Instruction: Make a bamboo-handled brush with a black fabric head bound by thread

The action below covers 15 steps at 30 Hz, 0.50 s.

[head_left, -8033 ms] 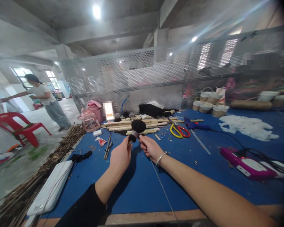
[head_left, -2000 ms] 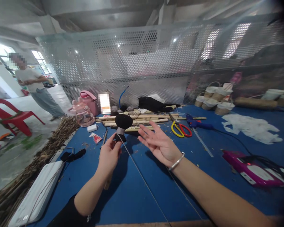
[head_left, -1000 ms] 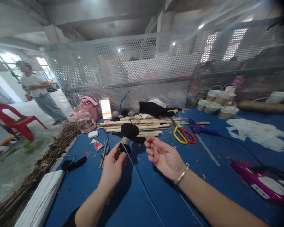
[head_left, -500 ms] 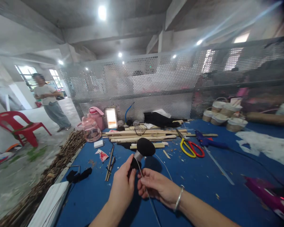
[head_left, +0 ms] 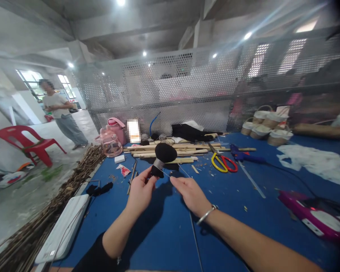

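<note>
My left hand point(head_left: 141, 189) grips the lower stem of a small black fuzzy mushroom-shaped piece point(head_left: 164, 154) with a grey wrapped neck, holding it upright above the blue table point(head_left: 164, 226). My right hand point(head_left: 188, 190) is just right of it, fingers pinched on a thin grey wire point(head_left: 193, 234) that runs from the neck back toward me. A metal bangle sits on the right wrist.
Bamboo sticks point(head_left: 170, 150), yellow-and-red scissors point(head_left: 223, 163), a blue glue gun point(head_left: 245, 155), a pink device point(head_left: 311, 215), white cloth point(head_left: 314, 160) and cups point(head_left: 265, 130) lie around. A white box point(head_left: 64, 226) sits at left. A person point(head_left: 61, 115) stands by a red chair point(head_left: 28, 143).
My hands have risen and moved farther out over the table. My right hand, open two seconds ago, has closed on the wire and shifted right of the black piece.
</note>
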Tool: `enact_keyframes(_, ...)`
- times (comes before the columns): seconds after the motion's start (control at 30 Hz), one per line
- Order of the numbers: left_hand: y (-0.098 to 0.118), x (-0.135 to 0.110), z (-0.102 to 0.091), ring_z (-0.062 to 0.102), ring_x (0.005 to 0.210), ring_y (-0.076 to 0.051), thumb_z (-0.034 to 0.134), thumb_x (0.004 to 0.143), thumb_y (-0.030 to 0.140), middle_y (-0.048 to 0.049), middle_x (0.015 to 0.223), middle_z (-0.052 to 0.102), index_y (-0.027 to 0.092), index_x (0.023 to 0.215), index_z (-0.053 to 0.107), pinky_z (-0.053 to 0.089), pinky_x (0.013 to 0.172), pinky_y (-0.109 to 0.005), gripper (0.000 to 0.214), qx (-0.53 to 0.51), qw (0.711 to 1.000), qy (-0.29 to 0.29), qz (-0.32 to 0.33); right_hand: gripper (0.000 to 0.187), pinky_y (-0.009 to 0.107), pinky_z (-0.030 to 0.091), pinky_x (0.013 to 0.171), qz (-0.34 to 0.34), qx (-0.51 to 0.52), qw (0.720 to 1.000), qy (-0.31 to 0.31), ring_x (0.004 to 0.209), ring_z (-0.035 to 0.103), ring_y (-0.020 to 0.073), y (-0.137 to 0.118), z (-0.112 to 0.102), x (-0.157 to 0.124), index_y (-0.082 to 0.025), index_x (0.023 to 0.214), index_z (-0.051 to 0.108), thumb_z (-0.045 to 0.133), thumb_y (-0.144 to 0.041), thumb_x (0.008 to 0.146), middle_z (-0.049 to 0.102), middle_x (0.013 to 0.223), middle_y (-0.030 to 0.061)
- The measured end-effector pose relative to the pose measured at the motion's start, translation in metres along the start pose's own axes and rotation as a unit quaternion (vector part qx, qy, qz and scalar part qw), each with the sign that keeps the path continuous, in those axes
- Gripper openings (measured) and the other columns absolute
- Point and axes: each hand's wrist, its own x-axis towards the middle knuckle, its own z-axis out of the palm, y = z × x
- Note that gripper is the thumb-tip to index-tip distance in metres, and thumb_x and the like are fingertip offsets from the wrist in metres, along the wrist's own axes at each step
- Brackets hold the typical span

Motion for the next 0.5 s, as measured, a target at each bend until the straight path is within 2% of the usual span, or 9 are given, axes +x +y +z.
enact_keyframes(0.1,0.005,0.000,0.001,0.039,0.043,-0.004,0.063,0.073,0.035,-0.0017,0.073,0.059,0.011,0.107,0.059,0.027,0.040,-0.018,0.042,-0.117,0.990,-0.053,-0.061,0.051,0.026,0.016,0.045,-0.010,0.008,1.000,0.015,0.045,0.020,0.0075,0.006,-0.008,0.009,-0.020,0.049,0.029,0.048,-0.059,0.075,0.023,0.045,-0.0061)
enact_keyframes(0.23,0.009,-0.003,0.000,0.040,0.044,-0.003,0.069,0.070,0.034,-0.0012,0.074,0.057,0.014,0.096,0.053,0.027,0.038,-0.015,0.037,-0.245,0.958,-0.111,-0.103,0.051,0.026,0.013,0.044,-0.006,0.045,0.999,-0.019,0.042,0.019,0.0068,0.012,-0.012,0.018,-0.021,0.049,0.030,0.052,-0.060,0.074,0.024,0.042,-0.0072)
enact_keyframes(0.3,0.009,-0.004,-0.001,0.039,0.043,-0.002,0.068,0.072,0.032,-0.0012,0.075,0.057,0.015,0.094,0.052,0.025,0.036,-0.013,0.032,-0.298,0.931,-0.171,-0.122,0.051,0.026,0.012,0.043,-0.003,0.068,0.997,-0.038,0.041,0.018,0.0065,0.013,-0.013,0.020,-0.021,0.049,0.032,0.053,-0.061,0.072,0.024,0.041,-0.0077)
enact_keyframes(0.4,0.006,-0.007,-0.001,0.037,0.042,-0.001,0.065,0.076,0.031,-0.0023,0.076,0.055,0.014,0.092,0.053,0.024,0.034,-0.012,0.026,-0.357,0.875,-0.278,-0.172,0.052,0.026,0.013,0.043,-0.021,0.094,0.994,-0.060,0.041,0.018,0.0063,0.013,-0.014,0.021,-0.020,0.049,0.034,0.056,-0.062,0.070,0.025,0.040,-0.0082)
enact_keyframes(0.5,0.000,-0.009,0.002,0.038,0.043,-0.003,0.062,0.079,0.035,-0.0005,0.069,0.051,0.012,0.093,0.055,0.034,0.037,-0.014,0.028,-0.399,0.827,-0.334,-0.210,0.052,0.026,0.013,0.044,-0.046,0.099,0.992,-0.059,0.042,0.020,0.0063,0.014,-0.015,0.022,-0.019,0.049,0.038,0.056,-0.062,0.071,0.026,0.041,-0.0078)
